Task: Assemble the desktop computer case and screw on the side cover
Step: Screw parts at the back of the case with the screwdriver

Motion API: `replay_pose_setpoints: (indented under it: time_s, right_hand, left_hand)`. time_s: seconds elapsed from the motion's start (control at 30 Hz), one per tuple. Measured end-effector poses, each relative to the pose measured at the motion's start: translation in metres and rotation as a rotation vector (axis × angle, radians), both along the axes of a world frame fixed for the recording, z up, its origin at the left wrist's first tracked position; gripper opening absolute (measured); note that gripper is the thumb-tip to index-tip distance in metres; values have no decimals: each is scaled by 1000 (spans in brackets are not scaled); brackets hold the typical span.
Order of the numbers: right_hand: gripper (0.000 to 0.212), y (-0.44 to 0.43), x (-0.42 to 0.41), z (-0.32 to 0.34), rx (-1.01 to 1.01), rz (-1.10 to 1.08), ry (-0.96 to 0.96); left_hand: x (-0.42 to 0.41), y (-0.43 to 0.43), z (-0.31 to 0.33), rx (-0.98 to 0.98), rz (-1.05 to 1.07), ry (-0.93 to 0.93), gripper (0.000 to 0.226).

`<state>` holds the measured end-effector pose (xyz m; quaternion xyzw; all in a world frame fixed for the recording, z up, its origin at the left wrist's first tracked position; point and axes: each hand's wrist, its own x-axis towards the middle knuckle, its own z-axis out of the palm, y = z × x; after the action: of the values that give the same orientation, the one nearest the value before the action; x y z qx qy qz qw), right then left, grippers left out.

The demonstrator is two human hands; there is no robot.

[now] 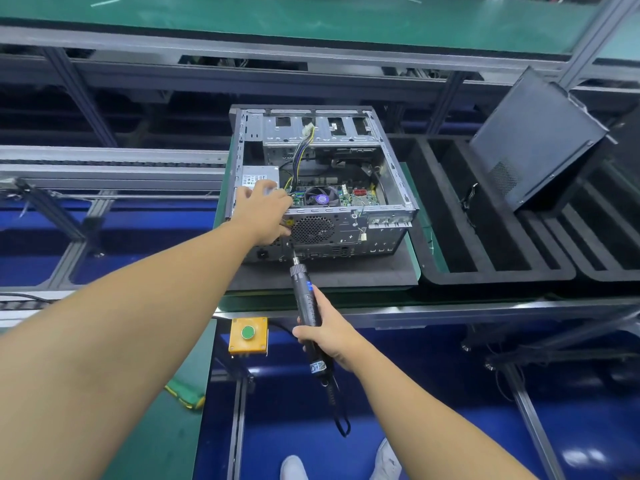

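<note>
An open desktop computer case [391, 188] lies on its side on a dark foam pad [346, 271], its motherboard, fan and cables exposed. My left hand [265, 213] grips the case's near left corner over the power supply. My right hand [323, 332] holds a black electric screwdriver [306, 299], whose tip touches the case's rear panel just below my left hand. A black cover-like case part [533, 140] leans tilted at the right.
Black foam trays [485, 237] with long slots sit right of the case. A yellow box with a green button [248, 334] hangs under the bench's metal edge. Conveyor rails run at the left, a green belt at the back. The screwdriver's cord dangles below.
</note>
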<state>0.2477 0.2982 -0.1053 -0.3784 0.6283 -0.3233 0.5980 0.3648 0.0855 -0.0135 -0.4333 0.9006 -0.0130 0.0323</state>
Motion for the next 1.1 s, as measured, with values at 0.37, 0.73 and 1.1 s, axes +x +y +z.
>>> replay_pose_setpoints:
  time_s: [0.37, 0.73, 1.1]
  right_hand:
    - [95, -2, 7, -4, -12, -67, -109]
    - [83, -5, 15, -2, -4, -108, -306]
    - [66, -10, 16, 9, -27, -100, -289]
  left_hand:
    - [0, 0, -1, -5, -4, -3, 46]
    - [1, -1, -1, 14, 1, 20, 40]
    - [1, -2, -2, 16, 2, 19, 43]
